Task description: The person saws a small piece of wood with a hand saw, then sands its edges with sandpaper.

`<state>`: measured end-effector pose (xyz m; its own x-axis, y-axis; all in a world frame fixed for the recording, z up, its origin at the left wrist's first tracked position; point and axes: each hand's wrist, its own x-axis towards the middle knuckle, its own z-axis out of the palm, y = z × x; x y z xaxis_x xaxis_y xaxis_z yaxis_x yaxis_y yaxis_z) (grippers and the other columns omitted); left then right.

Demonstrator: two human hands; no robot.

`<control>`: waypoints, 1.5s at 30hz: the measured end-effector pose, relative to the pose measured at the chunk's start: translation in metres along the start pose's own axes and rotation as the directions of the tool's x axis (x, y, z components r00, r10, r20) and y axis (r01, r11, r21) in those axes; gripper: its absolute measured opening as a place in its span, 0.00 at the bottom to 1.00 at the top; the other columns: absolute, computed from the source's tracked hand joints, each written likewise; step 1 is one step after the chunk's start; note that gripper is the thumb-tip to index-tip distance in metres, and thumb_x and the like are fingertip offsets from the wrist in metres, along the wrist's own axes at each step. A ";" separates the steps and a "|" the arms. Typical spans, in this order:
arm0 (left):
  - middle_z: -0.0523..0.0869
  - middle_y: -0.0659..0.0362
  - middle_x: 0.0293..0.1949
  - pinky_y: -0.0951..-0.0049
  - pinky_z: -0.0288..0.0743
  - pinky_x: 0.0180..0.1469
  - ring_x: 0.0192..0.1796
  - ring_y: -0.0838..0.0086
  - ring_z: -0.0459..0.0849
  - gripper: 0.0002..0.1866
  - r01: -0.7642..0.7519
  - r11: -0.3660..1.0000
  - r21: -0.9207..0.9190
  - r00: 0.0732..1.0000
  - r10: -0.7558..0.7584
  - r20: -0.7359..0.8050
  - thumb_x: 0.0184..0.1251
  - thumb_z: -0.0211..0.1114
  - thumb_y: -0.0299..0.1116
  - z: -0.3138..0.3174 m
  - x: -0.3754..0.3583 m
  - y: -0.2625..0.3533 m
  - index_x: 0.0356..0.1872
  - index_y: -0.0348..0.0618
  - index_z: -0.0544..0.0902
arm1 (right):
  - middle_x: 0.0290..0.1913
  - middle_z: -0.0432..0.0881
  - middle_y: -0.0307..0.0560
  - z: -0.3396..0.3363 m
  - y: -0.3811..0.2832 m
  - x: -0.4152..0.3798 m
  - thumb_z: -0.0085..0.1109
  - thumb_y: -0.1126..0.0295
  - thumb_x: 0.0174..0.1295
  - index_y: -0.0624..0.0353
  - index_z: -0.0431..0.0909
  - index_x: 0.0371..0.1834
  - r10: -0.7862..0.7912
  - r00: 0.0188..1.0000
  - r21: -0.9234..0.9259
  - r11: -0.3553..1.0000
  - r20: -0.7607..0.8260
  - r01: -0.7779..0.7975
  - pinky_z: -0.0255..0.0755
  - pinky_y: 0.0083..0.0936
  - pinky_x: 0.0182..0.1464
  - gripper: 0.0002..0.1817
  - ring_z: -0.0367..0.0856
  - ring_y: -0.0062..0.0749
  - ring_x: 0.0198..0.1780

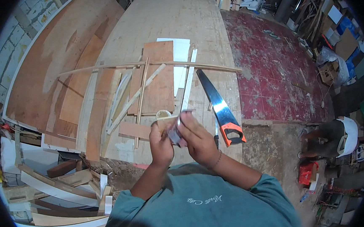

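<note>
In front of my chest, my left hand and my right hand are closed around a small shiny, pale purplish packet. Its exact kind is hard to make out, since fingers cover much of it. Just beyond my left fingers is a round pale ring, like a tape roll. Right of my right hand lies a handsaw with an orange and black handle, flat on the wooden worktable. A white strip runs away from my fingertips across the table.
Brown plywood pieces, thin wooden sticks and a white sheet lie on the table. One long thin strip crosses it sideways. Offcuts are piled at left. A person is at the right, near a red container.
</note>
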<state>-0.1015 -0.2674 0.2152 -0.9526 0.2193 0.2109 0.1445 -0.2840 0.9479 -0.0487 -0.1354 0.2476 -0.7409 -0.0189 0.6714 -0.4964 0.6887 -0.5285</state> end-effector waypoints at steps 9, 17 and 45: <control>0.81 0.58 0.46 0.67 0.76 0.51 0.49 0.70 0.81 0.16 0.282 0.787 -0.550 0.933 -0.358 -0.034 0.74 0.52 0.38 0.004 0.021 0.022 0.55 0.41 0.73 | 0.61 0.73 0.62 -0.005 0.012 -0.004 0.54 0.86 0.48 0.60 0.72 0.60 0.045 0.999 0.291 0.955 0.006 -0.045 0.72 0.37 0.58 0.31 0.77 0.54 0.58; 0.81 0.57 0.47 0.70 0.77 0.47 0.46 0.71 0.82 0.20 0.334 0.728 -0.599 0.935 -0.335 0.114 0.77 0.47 0.44 -0.017 0.035 0.017 0.57 0.40 0.72 | 0.59 0.75 0.61 -0.017 0.007 -0.013 0.53 0.87 0.47 0.62 0.73 0.60 0.013 0.985 0.412 0.907 0.174 -0.085 0.70 0.34 0.61 0.31 0.76 0.52 0.59; 0.84 0.55 0.40 0.72 0.79 0.36 0.36 0.71 0.84 0.19 0.471 0.881 -0.048 0.843 -0.434 0.318 0.61 0.57 0.30 0.010 0.009 0.028 0.54 0.35 0.75 | 0.63 0.71 0.64 -0.024 0.022 -0.007 0.46 0.90 0.48 0.65 0.73 0.60 0.251 0.968 0.406 0.882 0.021 -0.238 0.60 0.39 0.69 0.30 0.65 0.57 0.69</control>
<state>-0.1036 -0.2641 0.2459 -0.7804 0.6051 -0.1575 -0.3348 -0.1915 0.9226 -0.0435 -0.1032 0.2434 -0.8511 0.1392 0.5062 -0.4457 0.3179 -0.8368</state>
